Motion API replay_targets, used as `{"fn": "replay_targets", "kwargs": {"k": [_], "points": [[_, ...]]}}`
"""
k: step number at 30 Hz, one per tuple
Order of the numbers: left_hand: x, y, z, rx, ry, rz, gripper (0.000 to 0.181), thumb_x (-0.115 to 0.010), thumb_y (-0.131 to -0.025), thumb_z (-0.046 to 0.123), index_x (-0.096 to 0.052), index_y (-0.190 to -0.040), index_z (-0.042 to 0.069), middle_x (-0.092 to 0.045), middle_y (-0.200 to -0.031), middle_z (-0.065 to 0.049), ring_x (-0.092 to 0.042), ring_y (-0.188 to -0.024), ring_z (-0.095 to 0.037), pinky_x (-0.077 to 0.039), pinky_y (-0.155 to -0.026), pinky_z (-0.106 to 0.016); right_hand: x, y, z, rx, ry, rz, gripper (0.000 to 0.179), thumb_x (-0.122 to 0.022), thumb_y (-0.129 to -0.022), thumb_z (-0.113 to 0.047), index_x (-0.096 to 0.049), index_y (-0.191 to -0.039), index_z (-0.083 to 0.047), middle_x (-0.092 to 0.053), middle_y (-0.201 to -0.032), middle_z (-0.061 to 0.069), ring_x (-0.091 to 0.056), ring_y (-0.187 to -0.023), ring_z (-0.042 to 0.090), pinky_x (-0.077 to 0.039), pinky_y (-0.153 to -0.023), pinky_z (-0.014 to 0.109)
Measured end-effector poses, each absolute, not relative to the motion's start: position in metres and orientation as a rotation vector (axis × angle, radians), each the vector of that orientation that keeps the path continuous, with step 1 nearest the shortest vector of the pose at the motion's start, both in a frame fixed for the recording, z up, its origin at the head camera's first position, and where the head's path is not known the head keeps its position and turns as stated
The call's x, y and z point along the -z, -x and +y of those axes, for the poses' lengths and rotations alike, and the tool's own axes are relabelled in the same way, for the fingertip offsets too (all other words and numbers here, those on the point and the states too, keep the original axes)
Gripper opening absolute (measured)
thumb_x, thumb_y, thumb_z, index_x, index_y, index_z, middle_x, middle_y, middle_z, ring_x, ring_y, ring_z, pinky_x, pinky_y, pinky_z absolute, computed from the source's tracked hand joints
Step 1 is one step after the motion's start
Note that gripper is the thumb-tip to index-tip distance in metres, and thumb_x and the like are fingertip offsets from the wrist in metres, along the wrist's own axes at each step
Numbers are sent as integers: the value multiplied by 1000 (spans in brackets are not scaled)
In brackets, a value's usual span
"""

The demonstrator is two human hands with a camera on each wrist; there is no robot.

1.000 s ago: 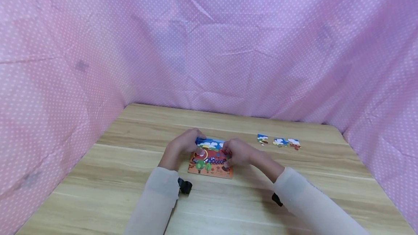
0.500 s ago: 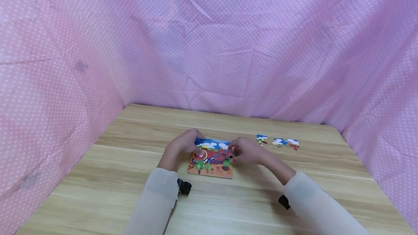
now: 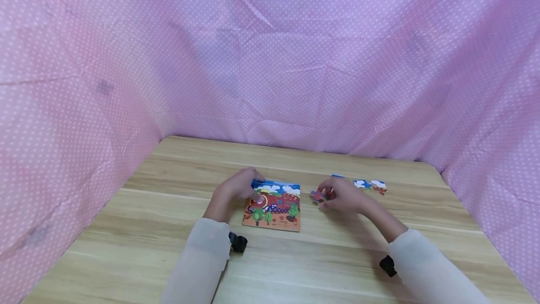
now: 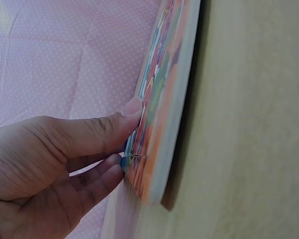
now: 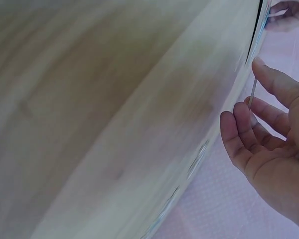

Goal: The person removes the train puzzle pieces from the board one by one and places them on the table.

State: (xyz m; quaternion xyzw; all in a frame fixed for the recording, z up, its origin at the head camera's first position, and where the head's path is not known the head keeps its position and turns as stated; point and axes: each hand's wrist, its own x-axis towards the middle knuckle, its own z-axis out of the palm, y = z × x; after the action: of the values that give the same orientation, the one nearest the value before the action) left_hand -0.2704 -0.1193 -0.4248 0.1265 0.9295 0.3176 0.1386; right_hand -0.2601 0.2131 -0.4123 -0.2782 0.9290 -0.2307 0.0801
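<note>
The puzzle (image 3: 276, 217) lies on the near-middle of the worktop (image 3: 168, 257), left of the right hand (image 3: 346, 196). The left hand (image 3: 237, 186) grips its far left corner, thumb on the picture and fingers at the edge, presumably to steady the puzzle while leaving most of its face uncovered. Well apart from it, the right hand pinches a red piece (image 3: 318, 195) between thumb and fingers at its right side, a hold that seems to suit something so thin. Beyond lie three loose pieces, likely set there within reach: a blue piece (image 3: 337, 175) mostly hidden by the right hand, and two cloud pieces (image 3: 370, 185) just right of it. A small mark (image 3: 293, 227) sits at the puzzle's near right corner, too small to read.
</note>
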Motion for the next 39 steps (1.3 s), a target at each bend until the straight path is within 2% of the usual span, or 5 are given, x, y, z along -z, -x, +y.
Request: {"fn": "replay_targets", "kwargs": {"k": [10,17,25,29,39], "points": [[425,271,-119,-934,-356,2678,51,-82,-87,8,-66,-136,10,-59,-139,-10,-50,-134,-33,-41,-115,-51,414,261,261,718,801,2800,43,-84,-86,-23,-70,-120,-1,-67,-95,3,-60,-81,12,-52,-72,29],[426,272,-119,-908,-376,2684,51,-82,-88,10,-67,-137,12,-57,-141,-9,-49,-135,-32,-40,-115,-51,412,254,305,720,801,2838,39,-85,-85,-23,-72,-113,-1,-66,-88,1,-61,-78,11,-53,-68,26],[427,272,-121,-891,-375,2693,51,-82,-88,12,-66,-137,11,-58,-141,-8,-49,-134,-31,-40,-115,-50,415,248,346,675,699,2895,46,-84,-85,-25,-71,-117,5,-58,-79,-3,-49,-71,7,-43,-61,25],[428,273,-121,-894,-373,2695,51,-82,-88,12,-67,-136,11,-58,-140,-8,-50,-134,-31,-41,-114,-50,418,247,360,675,654,2924,50,-85,-84,-24,-69,-119,8,-57,-78,-3,-47,-70,7,-41,-60,25],[429,271,-121,-916,-364,2690,50,-82,-88,12,-66,-136,12,-58,-139,-7,-50,-134,-31,-40,-114,-51,423,244,374,678,597,2924,46,-85,-84,-23,-69,-113,8,-58,-79,-2,-48,-70,7,-42,-59,26]]}}
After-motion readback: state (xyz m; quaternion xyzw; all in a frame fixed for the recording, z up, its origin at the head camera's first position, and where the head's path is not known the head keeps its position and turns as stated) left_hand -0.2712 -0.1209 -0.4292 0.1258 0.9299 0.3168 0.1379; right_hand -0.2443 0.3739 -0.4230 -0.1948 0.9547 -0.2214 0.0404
